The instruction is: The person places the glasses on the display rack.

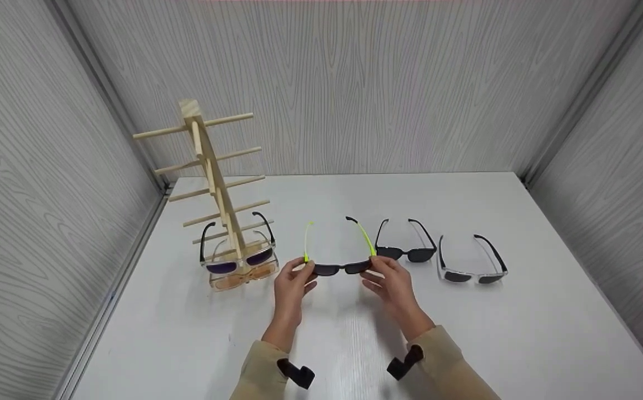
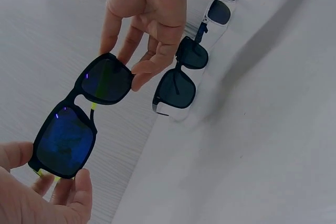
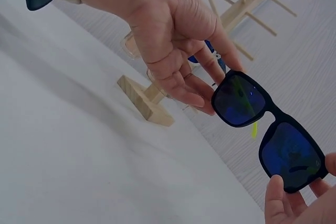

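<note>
Between both hands is a pair of black-framed sunglasses [image 1: 328, 270] with dark lenses and yellow-green temples, the temples spread and pointing away from me. My left hand [image 1: 292, 289] pinches the left end of the frame, thumb in front and fingers behind. At the other end, my right hand [image 1: 392, 284] grips the corner by the hinge in the same way. Both wrist views show the sunglasses' lenses [image 2: 65, 142] with a bluish sheen, held above the table. Just right of my right hand lie black sunglasses [image 1: 421, 255] with open temples.
A wooden display rack [image 1: 218, 178] with several pegs stands at the left. Clear-framed glasses with purple lenses [image 1: 222, 268] and orange-tinted glasses [image 1: 231, 281] hang low on it. Farther right, clear-framed sunglasses [image 1: 489, 279] lie on the white table [image 1: 554, 333]. Grey panels [image 1: 354, 83] enclose the table.
</note>
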Tool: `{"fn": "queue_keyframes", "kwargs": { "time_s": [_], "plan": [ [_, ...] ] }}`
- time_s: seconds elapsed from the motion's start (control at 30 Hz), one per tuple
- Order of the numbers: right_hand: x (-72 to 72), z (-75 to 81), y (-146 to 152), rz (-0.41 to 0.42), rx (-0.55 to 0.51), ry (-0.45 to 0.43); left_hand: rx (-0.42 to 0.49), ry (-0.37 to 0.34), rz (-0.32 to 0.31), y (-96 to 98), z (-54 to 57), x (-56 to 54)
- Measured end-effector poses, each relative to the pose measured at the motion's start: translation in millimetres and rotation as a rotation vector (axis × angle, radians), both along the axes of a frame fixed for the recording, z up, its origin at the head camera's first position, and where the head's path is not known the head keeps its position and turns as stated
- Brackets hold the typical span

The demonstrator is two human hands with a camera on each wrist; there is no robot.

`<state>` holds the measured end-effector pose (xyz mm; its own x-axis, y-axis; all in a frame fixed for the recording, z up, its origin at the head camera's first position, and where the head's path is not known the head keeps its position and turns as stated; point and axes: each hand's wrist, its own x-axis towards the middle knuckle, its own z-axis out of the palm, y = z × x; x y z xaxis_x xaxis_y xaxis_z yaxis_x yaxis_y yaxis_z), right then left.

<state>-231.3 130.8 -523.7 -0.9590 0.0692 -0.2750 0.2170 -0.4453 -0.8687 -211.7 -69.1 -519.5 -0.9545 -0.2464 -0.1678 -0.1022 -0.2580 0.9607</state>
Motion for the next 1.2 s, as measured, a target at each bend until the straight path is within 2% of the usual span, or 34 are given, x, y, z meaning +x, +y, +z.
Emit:
{"fn": "queue_keyframes", "kwargs": {
  "time_s": [0.2,0.4,0.9,1.2],
  "plan": [
    [2.6,3.8,0.9,0.0,-0.004,0.007,0.01,0.01,-0.028,-1.3,3.0,7.0],
    [5.2,6.6,-0.6,0.027,0.004,0.03,-0.043,0.022,-0.059,-6.1,5.2,13.4],
    [13.6,23.5,-3.8,0.098,-0.042,0.073,-0.114,0.107,-0.047,-14.2,24.4,30.5],
    [14.0,33.2,-4.0,0.135,-0.061,0.102,-0.112,0.144,-0.054,-18.3,32.8,36.7]
  ]
}}
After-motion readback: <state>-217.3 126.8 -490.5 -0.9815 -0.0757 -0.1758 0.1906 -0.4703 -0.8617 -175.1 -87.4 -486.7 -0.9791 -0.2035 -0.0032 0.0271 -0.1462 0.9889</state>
